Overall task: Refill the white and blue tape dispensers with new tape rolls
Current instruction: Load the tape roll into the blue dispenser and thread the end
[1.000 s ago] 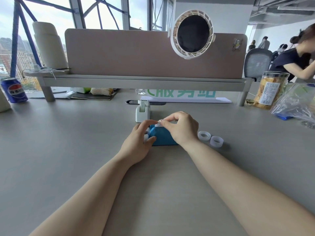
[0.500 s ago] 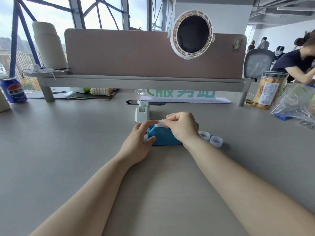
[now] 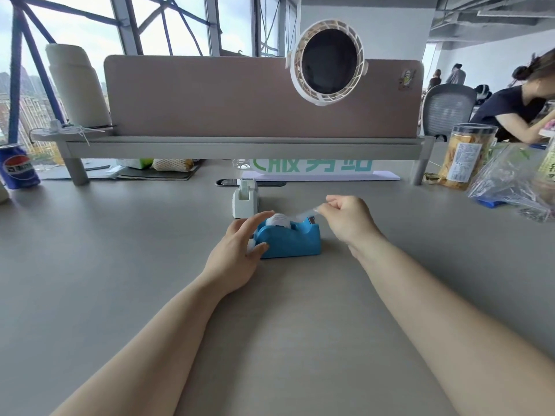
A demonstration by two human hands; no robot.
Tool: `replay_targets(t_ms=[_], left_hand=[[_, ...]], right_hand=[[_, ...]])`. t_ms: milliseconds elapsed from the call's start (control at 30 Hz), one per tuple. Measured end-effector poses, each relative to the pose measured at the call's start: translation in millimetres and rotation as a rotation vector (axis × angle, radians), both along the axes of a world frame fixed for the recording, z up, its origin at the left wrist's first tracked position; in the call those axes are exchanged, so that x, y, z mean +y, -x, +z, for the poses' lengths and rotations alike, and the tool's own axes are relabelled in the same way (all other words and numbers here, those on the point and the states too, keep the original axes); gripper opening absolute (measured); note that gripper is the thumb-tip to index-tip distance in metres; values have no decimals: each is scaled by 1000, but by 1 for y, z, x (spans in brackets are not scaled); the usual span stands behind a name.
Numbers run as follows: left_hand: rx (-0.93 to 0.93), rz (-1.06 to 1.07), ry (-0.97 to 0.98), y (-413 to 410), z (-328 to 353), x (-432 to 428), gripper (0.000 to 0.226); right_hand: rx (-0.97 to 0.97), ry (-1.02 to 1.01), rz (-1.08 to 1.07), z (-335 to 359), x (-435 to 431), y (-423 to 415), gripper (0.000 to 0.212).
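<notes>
While the left hand [image 3: 232, 253] braces the blue dispenser [image 3: 289, 240] at its left end, fingers spread loosely open against its side and top, the right hand [image 3: 348, 219] is closed in a pinch on the free end of a clear tape strip [image 3: 303, 214]. That strip runs taut from the roll [image 3: 279, 220] seated in the dispenser's well, up and to the right, passing above the cutter end to the pinching fingertips [image 3: 322, 209]. The blue dispenser sits flat on the grey desk [image 3: 120, 280], near the middle, its long side facing the camera. Just behind it and slightly left stands the white dispenser [image 3: 245, 199], end-on to the camera, apart from both hands; a roll shows in its top slot, though little of it can be made out.

Further back, a low shelf [image 3: 240, 147] spans the desk with a tan divider [image 3: 210, 97] rising from it, and a round white fan [image 3: 327, 60] hangs in front of the divider's upper right. A blue soda can [image 3: 18, 166] stands at the far left edge. At the right are a clear snack jar [image 3: 464, 156] and, beside it, a plastic bag [image 3: 510, 181]. Beyond the divider on the right a seated person in a dark top [image 3: 510, 109] leans over another desk, next to a mesh office chair [image 3: 447, 109].
</notes>
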State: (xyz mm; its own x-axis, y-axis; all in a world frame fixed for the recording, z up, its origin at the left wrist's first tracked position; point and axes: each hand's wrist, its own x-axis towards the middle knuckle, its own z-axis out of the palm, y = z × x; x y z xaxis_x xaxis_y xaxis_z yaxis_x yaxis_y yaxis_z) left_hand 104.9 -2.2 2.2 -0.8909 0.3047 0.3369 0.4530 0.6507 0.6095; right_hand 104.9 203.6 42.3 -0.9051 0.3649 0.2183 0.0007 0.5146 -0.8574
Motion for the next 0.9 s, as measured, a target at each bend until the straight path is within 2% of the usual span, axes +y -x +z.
replay_targets(t_ms=[33, 167, 300, 500, 633, 733, 900], left_hand=[[9, -1, 2, 0, 0, 0, 52], [26, -10, -8, 1, -2, -2, 52], [24, -22, -22, 1, -2, -3, 53], [30, -29, -52, 0, -3, -3, 56], [25, -41, -70, 1, -3, -2, 56], [15, -45, -84, 1, -3, -3, 56], [13, -51, -99, 1, -3, -3, 56]], right_hand=[[-6, 41, -24, -3, 8, -2, 28], [-22, 178, -55, -9, 22, -6, 39], [-41, 183, -65, -7, 23, -8, 54], [-74, 161, -69, -14, 28, -2, 61], [-113, 41, -97, -19, 27, -1, 45], [-170, -139, -107, -22, 26, -3, 31], [-206, -336, -77, -22, 26, -3, 27]])
